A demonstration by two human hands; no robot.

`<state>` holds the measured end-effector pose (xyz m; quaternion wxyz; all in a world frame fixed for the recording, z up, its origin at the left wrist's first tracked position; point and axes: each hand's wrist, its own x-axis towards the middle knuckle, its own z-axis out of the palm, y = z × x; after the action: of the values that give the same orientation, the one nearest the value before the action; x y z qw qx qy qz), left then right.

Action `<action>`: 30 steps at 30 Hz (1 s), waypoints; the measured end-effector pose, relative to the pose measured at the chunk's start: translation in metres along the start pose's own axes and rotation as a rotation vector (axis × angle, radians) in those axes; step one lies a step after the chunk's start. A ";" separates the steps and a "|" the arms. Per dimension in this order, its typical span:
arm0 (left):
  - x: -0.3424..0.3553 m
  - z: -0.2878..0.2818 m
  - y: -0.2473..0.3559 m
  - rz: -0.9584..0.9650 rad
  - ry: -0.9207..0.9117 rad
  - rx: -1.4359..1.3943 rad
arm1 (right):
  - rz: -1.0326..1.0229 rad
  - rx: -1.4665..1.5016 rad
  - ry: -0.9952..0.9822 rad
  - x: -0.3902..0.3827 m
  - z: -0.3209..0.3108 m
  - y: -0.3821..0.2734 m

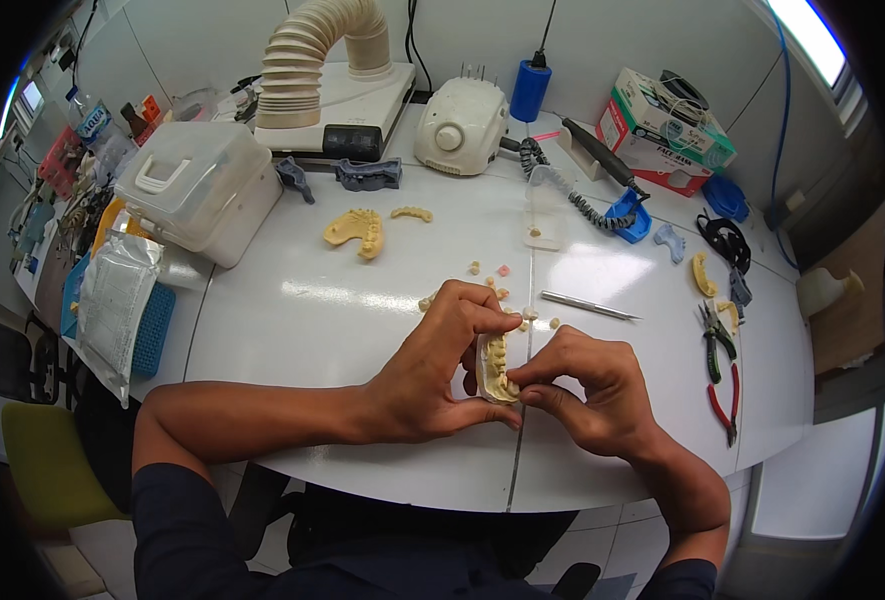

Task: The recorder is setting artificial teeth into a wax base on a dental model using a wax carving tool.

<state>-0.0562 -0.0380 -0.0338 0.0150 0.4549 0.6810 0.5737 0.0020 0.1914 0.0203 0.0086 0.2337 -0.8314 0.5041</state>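
Above the near middle of the table, my left hand (427,375) is wrapped round a narrow yellowish dental model (495,360) with a row of teeth and a pale, partly see-through edge. Its fingers grip the far end and its thumb the near end. My right hand (587,390) pinches a small cream tooth piece (511,388) between thumb and forefinger, against the model's near end. Just beyond the hands lie several loose tooth pieces (529,314) and a pink one (504,270). To their right rests a slim metal carving knife (589,305).
Farther back are a yellow dental cast (357,232), grey mould pieces (367,174), a white micromotor box (462,125) and its coiled-cord handpiece (607,155). Green-handled pliers (716,340) and red-handled cutters (725,405) lie right. A lidded plastic case (197,185) stands left.
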 end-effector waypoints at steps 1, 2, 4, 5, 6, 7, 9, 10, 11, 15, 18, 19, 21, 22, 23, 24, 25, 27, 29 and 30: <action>0.000 0.000 0.000 0.000 0.000 0.000 | 0.000 0.000 0.000 0.000 0.000 0.000; 0.000 0.000 0.000 0.000 0.000 0.000 | -0.005 0.004 -0.002 0.000 -0.001 0.001; 0.000 0.000 0.001 0.000 0.000 0.001 | -0.010 0.009 -0.003 0.000 -0.001 0.001; -0.001 0.000 0.001 -0.006 -0.002 -0.002 | -0.011 0.006 -0.001 0.000 -0.001 0.001; -0.001 0.000 0.001 -0.012 -0.004 -0.005 | -0.011 0.002 0.000 0.000 -0.001 0.001; 0.000 0.000 0.000 -0.013 -0.004 -0.006 | -0.010 0.002 -0.001 0.000 -0.001 0.001; 0.000 0.001 -0.001 -0.001 0.004 -0.012 | -0.001 0.040 0.017 -0.001 0.001 0.002; 0.000 0.001 -0.001 -0.001 0.004 -0.013 | 0.000 0.040 0.017 -0.001 0.002 0.002; 0.000 0.001 -0.001 -0.006 -0.003 -0.018 | 0.037 0.044 0.017 -0.002 0.003 0.002; 0.001 0.001 0.000 0.004 0.000 -0.011 | 0.033 0.069 0.021 -0.003 0.003 0.004; 0.001 0.000 0.000 -0.017 -0.001 -0.021 | 0.018 0.117 0.033 -0.003 0.004 0.007; 0.001 0.000 0.000 -0.017 -0.001 -0.020 | 0.018 0.117 0.033 -0.003 0.004 0.007; 0.001 0.001 -0.001 -0.004 -0.007 -0.013 | 0.080 0.179 0.023 -0.003 0.004 0.006; 0.001 0.001 -0.001 -0.003 -0.006 -0.013 | 0.080 0.178 0.023 -0.004 0.004 0.006; 0.001 0.000 -0.001 0.001 -0.008 -0.005 | 0.107 0.203 0.011 -0.005 0.003 0.006; 0.001 0.000 -0.001 0.006 -0.009 0.004 | 0.135 0.227 -0.002 -0.005 0.002 0.006; 0.002 0.000 -0.001 0.005 -0.008 0.004 | 0.135 0.227 -0.002 -0.005 0.002 0.006; 0.002 0.000 -0.001 0.005 -0.006 -0.015 | 0.089 0.277 0.002 -0.005 0.003 0.009; 0.001 -0.001 -0.001 -0.001 -0.009 -0.009 | 0.102 0.299 0.001 -0.004 0.005 0.007; 0.001 -0.001 -0.001 -0.002 -0.013 -0.007 | 0.117 0.316 0.003 -0.004 0.004 0.006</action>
<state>-0.0575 -0.0376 -0.0336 0.0215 0.4579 0.6793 0.5731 0.0044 0.1915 0.0122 -0.0563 0.1828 -0.7539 0.6285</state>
